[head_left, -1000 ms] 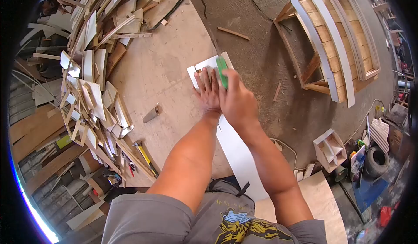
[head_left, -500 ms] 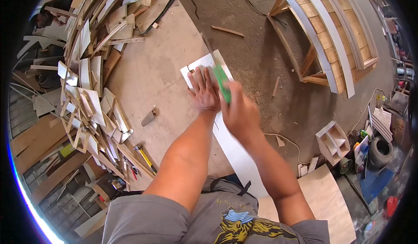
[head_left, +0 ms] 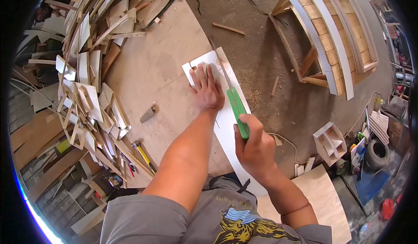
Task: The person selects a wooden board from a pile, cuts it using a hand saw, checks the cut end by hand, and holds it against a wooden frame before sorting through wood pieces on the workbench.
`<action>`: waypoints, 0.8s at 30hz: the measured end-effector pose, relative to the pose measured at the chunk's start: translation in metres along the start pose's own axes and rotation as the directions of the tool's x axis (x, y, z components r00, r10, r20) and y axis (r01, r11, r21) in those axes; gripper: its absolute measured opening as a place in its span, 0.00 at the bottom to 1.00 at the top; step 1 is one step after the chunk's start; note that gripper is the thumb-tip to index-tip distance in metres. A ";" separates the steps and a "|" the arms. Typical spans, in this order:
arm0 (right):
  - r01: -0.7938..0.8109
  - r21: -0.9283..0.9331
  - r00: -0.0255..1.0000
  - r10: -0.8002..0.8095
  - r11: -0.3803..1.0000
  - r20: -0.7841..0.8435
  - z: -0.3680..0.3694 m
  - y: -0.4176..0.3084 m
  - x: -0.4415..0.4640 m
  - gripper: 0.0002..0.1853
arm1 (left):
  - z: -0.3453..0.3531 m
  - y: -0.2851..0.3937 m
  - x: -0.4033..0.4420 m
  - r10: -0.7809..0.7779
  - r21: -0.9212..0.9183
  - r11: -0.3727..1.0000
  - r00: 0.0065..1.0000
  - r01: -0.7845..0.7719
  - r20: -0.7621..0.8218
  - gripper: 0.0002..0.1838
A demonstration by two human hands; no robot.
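My left hand (head_left: 205,89) lies flat with spread fingers on a long white board (head_left: 230,135) along the right edge of the wooden tabletop (head_left: 170,39). A small notch shows in the board near my fingertips. My right hand (head_left: 254,148) is wrapped round the green handle of a saw (head_left: 237,109). The thin blade points away from me and lies along a cut near the far end of the board. Sawdust lies beside the cut.
Wood offcuts (head_left: 89,100) are heaped on the left. A hammer (head_left: 143,152) and a small blade-like piece (head_left: 149,113) lie on the tabletop. A curved slatted wooden frame (head_left: 331,39) stands on the floor at right, with a small wooden box (head_left: 330,144) nearer. Part of a person (head_left: 43,12) shows at upper left.
My right hand has drawn the green-handled saw back toward me, so more of the blade and board shows. My left hand stays flat on the board.
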State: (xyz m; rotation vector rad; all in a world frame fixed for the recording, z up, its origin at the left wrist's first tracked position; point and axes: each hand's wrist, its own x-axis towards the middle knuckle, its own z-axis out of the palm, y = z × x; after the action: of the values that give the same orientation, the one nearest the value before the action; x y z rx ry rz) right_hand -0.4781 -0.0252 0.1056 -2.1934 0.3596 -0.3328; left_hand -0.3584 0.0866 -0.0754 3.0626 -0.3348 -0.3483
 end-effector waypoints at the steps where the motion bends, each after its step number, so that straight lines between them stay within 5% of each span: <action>1: -0.012 -0.021 1.000 0.013 1.000 0.017 0.008 0.002 0.005 0.21 | 0.007 -0.003 -0.002 0.000 -0.002 1.000 1.000 0.000 -0.018 0.39; 7: -0.037 -0.018 0.997 0.039 0.999 0.071 0.055 0.037 0.066 0.19 | 0.014 -0.003 0.004 0.007 0.069 0.998 1.000 -0.006 -0.012 0.39; 12: -0.012 -0.019 1.000 0.012 1.000 -0.010 -0.004 0.002 -0.016 0.20 | 0.004 -0.002 0.002 0.008 0.012 1.000 0.999 -0.008 -0.053 0.37; 18: -0.076 -0.064 0.987 0.085 0.995 0.137 0.057 0.027 0.073 0.18 | 0.019 -0.006 0.003 0.041 0.087 0.996 0.997 -0.035 -0.064 0.39; 24: -0.033 0.056 0.997 0.036 0.998 -0.062 0.009 0.007 -0.004 0.17 | 0.007 -0.002 0.000 0.019 0.037 0.999 0.998 -0.017 -0.061 0.38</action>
State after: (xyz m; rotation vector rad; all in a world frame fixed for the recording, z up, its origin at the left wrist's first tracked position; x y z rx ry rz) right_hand -0.4791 -0.0217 0.0940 -2.1238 0.4174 -0.3888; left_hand -0.3593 0.0886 -0.0824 3.0962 -0.3693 -0.2488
